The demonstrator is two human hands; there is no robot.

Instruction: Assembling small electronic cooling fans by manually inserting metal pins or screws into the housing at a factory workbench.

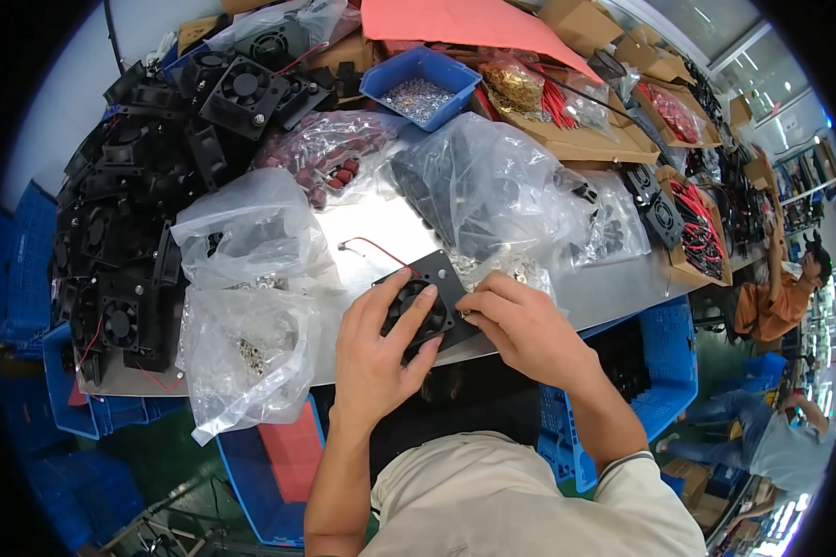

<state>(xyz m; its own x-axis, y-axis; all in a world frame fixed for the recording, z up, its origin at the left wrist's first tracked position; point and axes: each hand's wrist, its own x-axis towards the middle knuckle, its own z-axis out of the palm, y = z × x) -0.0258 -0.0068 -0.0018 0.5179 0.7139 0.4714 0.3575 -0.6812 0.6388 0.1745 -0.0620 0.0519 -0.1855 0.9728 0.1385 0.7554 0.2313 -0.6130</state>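
A square black cooling fan (436, 322) lies on a black plate (435, 265) near the table's front edge. My left hand (372, 357) grips the fan, fingers across its face and thumb at the lower side. A thin red and black wire (376, 249) runs from it toward the far left. At the plate's right side my right hand (539, 334) is closed, fingertips pinched on a small metal part (464, 313) whose exact kind is too small to tell. Just beyond the right fingers, a clear bag of small metal pieces (520, 269) lies open.
Black fans (125, 213) pile up at the left. Clear bags (251, 348) hold metal hardware, and another bag holds dark red parts (339, 172). A blue tray of screws (418, 97) stands at the back. Blue crates (664, 371) sit below the table. Two people (776, 297) are at the far right.
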